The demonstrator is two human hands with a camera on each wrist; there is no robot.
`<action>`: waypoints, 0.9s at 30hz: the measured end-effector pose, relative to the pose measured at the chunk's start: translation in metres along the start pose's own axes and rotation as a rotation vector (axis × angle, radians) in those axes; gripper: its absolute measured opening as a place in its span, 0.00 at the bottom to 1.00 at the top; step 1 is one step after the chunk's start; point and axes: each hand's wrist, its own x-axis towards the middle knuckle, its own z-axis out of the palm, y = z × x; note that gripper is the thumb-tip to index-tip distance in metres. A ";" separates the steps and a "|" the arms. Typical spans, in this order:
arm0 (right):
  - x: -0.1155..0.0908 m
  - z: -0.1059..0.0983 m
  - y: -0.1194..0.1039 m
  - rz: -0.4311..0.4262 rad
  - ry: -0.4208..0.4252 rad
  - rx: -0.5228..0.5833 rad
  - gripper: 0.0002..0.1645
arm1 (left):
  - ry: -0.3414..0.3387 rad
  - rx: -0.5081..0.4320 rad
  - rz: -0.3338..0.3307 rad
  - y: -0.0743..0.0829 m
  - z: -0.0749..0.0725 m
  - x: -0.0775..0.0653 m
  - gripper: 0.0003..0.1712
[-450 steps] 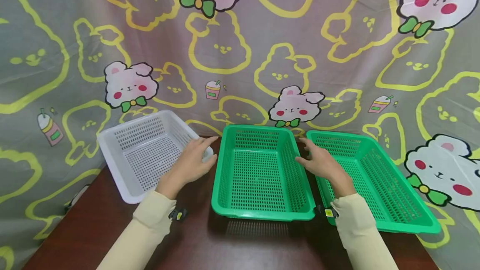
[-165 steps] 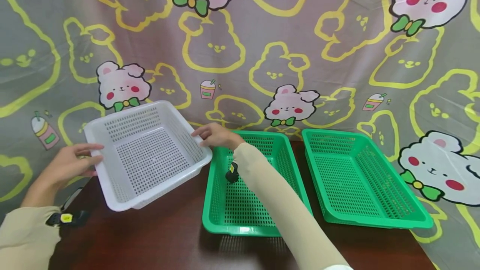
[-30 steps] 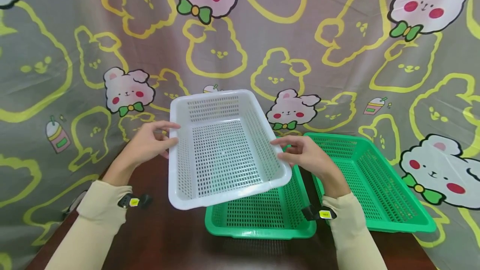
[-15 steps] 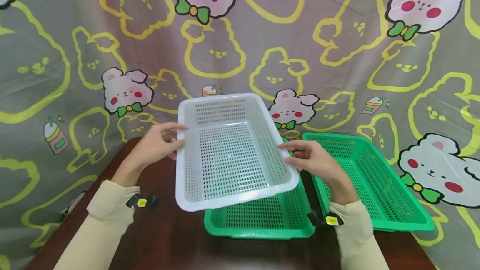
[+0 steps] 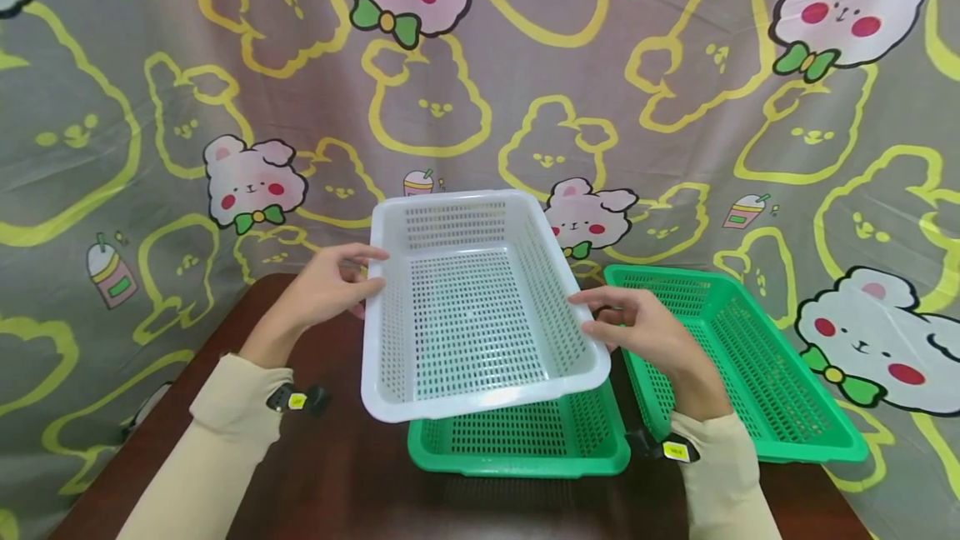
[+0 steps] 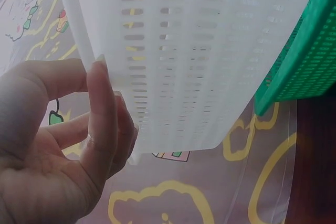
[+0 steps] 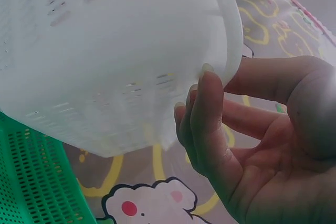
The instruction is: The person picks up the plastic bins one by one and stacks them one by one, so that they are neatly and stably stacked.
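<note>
A white plastic basket (image 5: 476,319) with slotted walls hangs tilted over the middle green basket (image 5: 517,465), hiding most of it. My left hand (image 5: 330,286) grips its left rim, thumb on the inside. On the opposite rim my right hand (image 5: 641,327) holds on in the same way. From below, the left wrist view has the fingers (image 6: 102,114) curled under the rim of the white basket (image 6: 173,61). The right wrist view has the right hand (image 7: 262,135) pinching the rim of the white basket (image 7: 126,40). Nothing lies in the white basket.
A second green basket (image 5: 795,448) stands to the right on the dark brown table (image 5: 315,473). Behind the table hangs a grey curtain (image 5: 450,123) with rabbit prints. Each wrist bears a strapped black device.
The white basket was lifted off the table at the left and carried right, over the middle green basket. In the last second both hands have drifted slightly further right with it.
</note>
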 end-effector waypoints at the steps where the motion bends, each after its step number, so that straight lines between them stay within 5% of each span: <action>1: -0.001 -0.001 0.000 0.001 0.004 -0.001 0.24 | -0.003 -0.001 0.004 0.000 0.001 0.001 0.27; 27: -0.020 -0.011 0.004 0.044 -0.009 -0.027 0.30 | -0.037 -0.034 -0.011 0.002 0.017 0.012 0.27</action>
